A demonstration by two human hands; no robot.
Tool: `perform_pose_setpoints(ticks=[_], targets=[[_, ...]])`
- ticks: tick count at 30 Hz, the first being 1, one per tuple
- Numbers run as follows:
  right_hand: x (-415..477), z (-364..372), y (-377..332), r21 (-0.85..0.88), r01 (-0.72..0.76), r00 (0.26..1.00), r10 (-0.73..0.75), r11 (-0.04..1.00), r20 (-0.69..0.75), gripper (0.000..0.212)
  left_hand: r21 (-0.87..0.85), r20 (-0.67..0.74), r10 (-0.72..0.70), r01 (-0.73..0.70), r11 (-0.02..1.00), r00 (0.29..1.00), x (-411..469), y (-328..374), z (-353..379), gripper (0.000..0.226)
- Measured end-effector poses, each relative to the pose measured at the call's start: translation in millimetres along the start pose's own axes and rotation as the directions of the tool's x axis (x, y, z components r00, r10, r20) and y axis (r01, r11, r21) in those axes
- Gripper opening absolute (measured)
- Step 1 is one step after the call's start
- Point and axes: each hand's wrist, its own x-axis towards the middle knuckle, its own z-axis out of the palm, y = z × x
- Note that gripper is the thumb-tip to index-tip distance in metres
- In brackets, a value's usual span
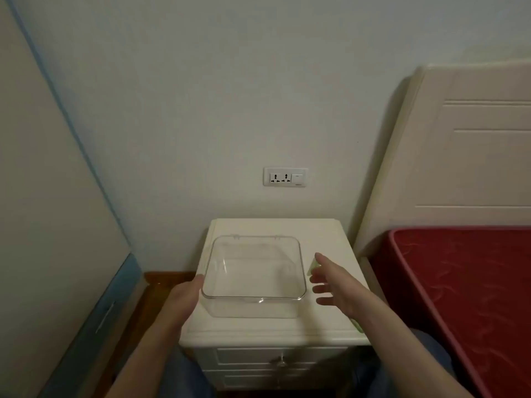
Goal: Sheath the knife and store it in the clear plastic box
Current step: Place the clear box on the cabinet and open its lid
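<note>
Steadying the rigid, light, slippery clear plastic box (pixel 254 271) by its left wall: left hand (pixel 186 294), grip hidden; right hand (pixel 336 285), fingers (pixel 319 289) spread, empty, over the pale-green knife (pixel 313 267).

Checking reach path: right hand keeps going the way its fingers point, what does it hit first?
Likely the pale green object lying on the nightstand just past the right hand, right of the clear plastic box; depth unclear.

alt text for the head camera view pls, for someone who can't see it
A clear plastic box sits open and empty on a white nightstand. The left hand rests against its left side, and the right hand hovers open to its right, over a pale green item that is mostly hidden. A red mattress lies to the right.
</note>
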Motion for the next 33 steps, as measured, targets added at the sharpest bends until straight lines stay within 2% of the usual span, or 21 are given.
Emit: perform_pose_setpoints(ticks=[7,14,23,28,33], targets=[[2.3,6.7,2.1,-0.064,-0.032,0.999,0.034,0.997,0.042,0.058,-0.001,0.001,0.022,-0.022,1.0,1.0,3.9,-4.7,0.0,0.032],[7.2,4.6,2.3,-0.064,-0.032,0.999,0.032,0.997,0.004,0.052,-0.043,-0.023,0.026,-0.027,0.999,0.999,6.4,-4.0,-2.9,0.027],[8.8,4.6,-4.2,0.111,-0.123,0.992,0.124,0.986,-0.003,0.016,-0.068,-0.04,0.024,-0.026,0.997,0.999,13.1,-14.6,-1.6,0.022],[5.7,9.5,-6.4,0.183,-0.146,0.989,0.142,0.972,0.033,0.011,-0.057,-0.029,0.028,-0.03,0.998,0.999,11.4,-17.2,-1.0,0.037],[5.3,12.0,-8.1,0.222,-0.132,0.991,0.127,0.966,0.038,0.009,-0.061,-0.055,0.072,-0.076,0.995,0.996,9.6,-23.4,-4.4,0.035]])
